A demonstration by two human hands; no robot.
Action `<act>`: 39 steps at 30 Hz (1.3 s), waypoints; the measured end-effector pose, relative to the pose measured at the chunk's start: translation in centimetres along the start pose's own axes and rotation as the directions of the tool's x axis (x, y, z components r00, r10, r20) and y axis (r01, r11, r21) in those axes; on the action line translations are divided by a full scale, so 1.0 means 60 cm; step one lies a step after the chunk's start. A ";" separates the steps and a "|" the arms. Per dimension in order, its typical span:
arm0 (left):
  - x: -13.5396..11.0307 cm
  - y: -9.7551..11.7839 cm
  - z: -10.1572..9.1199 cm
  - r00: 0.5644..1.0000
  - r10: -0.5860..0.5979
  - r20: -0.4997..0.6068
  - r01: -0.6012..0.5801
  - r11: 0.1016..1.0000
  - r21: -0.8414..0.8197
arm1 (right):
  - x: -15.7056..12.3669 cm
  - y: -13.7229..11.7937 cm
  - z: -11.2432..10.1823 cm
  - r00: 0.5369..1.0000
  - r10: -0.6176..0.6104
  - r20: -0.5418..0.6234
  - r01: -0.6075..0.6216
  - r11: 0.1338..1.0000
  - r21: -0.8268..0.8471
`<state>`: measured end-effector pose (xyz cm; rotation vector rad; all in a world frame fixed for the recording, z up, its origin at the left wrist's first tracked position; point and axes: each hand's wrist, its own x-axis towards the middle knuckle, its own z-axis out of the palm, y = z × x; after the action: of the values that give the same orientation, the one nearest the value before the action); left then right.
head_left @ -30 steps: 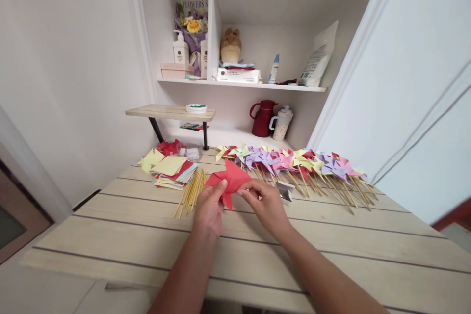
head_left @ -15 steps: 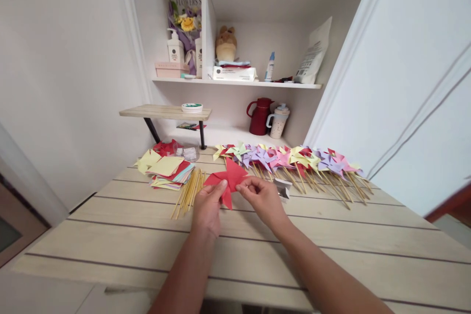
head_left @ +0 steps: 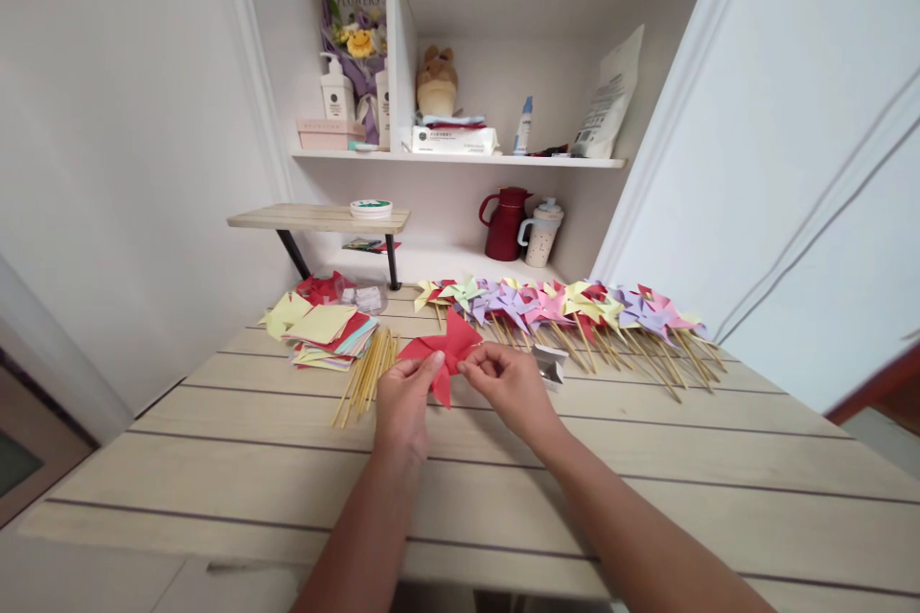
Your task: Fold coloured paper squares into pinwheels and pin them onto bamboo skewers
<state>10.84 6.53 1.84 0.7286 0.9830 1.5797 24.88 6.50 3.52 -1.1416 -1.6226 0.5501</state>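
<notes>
Above the counter (head_left: 251,469), the left hand (head_left: 402,404) clamps its fingers on a red pinwheel (head_left: 455,339); the right hand (head_left: 512,391), fingers together, meets its edge.

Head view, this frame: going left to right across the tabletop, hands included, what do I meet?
Stack of coloured paper, bundle of sticks, left hand, red paper pinwheel, right hand, small open box. Left out for overlap: things farther back, such as the row of pinwheels on sticks.
</notes>
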 end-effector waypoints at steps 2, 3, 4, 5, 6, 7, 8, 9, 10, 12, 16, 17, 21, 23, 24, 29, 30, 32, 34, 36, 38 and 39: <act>0.000 -0.001 0.000 1.000 0.010 -0.001 -0.010 1.000 0.020 | 0.000 0.001 0.000 1.000 -0.018 0.000 0.018 1.000 -0.009; 0.000 -0.001 0.000 1.000 0.016 -0.004 -0.016 0.999 0.031 | 0.000 0.001 0.000 1.000 -0.023 0.000 0.023 1.000 -0.015; 0.000 -0.001 0.000 1.000 0.021 -0.007 -0.021 0.999 0.045 | 0.000 0.001 -0.001 1.000 -0.026 0.001 0.026 0.999 -0.021; -0.001 -0.001 0.000 1.000 0.026 -0.009 -0.026 0.998 0.060 | 0.000 0.002 -0.001 1.000 -0.026 0.002 0.026 0.999 -0.026; -0.001 -0.001 0.000 0.999 0.033 -0.012 -0.032 0.997 0.073 | 0.000 0.002 -0.001 1.000 -0.024 0.002 0.024 0.999 -0.030; -0.002 -0.001 0.000 0.999 0.041 -0.013 -0.040 0.996 0.085 | 0.000 0.003 -0.001 1.000 -0.021 0.003 0.021 0.999 -0.030; -0.002 0.000 0.000 0.999 0.049 -0.014 -0.047 0.994 0.095 | -0.001 0.003 -0.001 1.000 -0.017 0.003 0.017 1.000 -0.027; -0.003 0.001 0.000 0.998 0.057 -0.017 -0.055 0.993 0.102 | -0.001 0.004 0.000 1.000 -0.013 0.000 0.013 1.000 -0.021; -0.003 0.002 0.000 0.998 0.064 -0.021 -0.062 0.992 0.107 | -0.001 0.005 0.000 1.000 -0.013 -0.007 0.013 1.000 -0.017; -0.002 0.004 -0.001 0.995 0.088 -0.044 -0.081 0.989 0.126 | 0.000 0.006 -0.002 0.998 -0.040 -0.047 0.040 0.999 -0.018; 0.000 0.012 -0.004 0.973 0.215 -0.087 -0.185 0.944 0.272 | 0.000 0.001 -0.011 0.962 -0.215 -0.169 0.202 0.975 -0.090; 0.000 0.014 -0.005 0.960 0.270 -0.077 -0.232 0.918 0.322 | 0.000 -0.003 -0.014 0.944 -0.270 -0.188 0.248 0.960 -0.131; -0.002 0.015 -0.003 0.848 0.526 0.069 -0.492 0.732 0.471 | -0.003 -0.013 -0.020 0.888 -0.420 -0.188 0.356 0.886 -0.297; -0.004 0.013 -0.001 0.772 0.607 0.187 -0.600 0.600 0.530 | -0.004 -0.012 -0.020 0.890 -0.429 -0.151 0.354 0.862 -0.362; -0.005 0.011 0.000 0.739 0.628 0.243 -0.636 0.534 0.556 | -0.004 -0.010 -0.019 0.897 -0.423 -0.127 0.346 0.852 -0.394; -0.006 0.005 0.002 0.619 0.656 0.433 -0.730 0.277 0.624 | 0.001 0.004 -0.018 0.932 -0.361 -0.018 0.316 0.840 -0.442; -0.006 0.005 0.002 0.598 0.655 0.463 -0.745 0.241 0.622 | 0.002 0.007 -0.019 0.939 -0.345 -0.006 0.309 0.850 -0.427; -0.005 0.004 0.003 0.566 0.654 0.502 -0.766 0.192 0.614 | 0.005 0.009 -0.020 0.949 -0.314 0.004 0.291 0.874 -0.389; -0.005 0.002 0.003 0.548 0.661 0.513 -0.773 0.167 0.612 | 0.007 0.011 -0.021 0.957 -0.289 0.003 0.272 0.897 -0.350; -0.006 0.000 0.004 0.546 0.669 0.505 -0.768 0.159 0.620 | 0.009 0.011 -0.021 0.967 -0.256 -0.003 0.243 0.920 -0.307; -0.007 -0.001 0.006 0.563 0.669 0.486 -0.752 0.169 0.637 | 0.010 0.010 -0.021 0.980 -0.201 -0.003 0.194 0.950 -0.245; -0.008 -0.001 0.007 0.576 0.671 0.467 -0.739 0.184 0.648 | 0.010 0.009 -0.021 0.986 -0.166 0.001 0.163 0.965 -0.205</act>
<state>11.32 6.15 2.01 2.1852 1.4289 1.7809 26.25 7.05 3.88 -1.1425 -1.7719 0.2699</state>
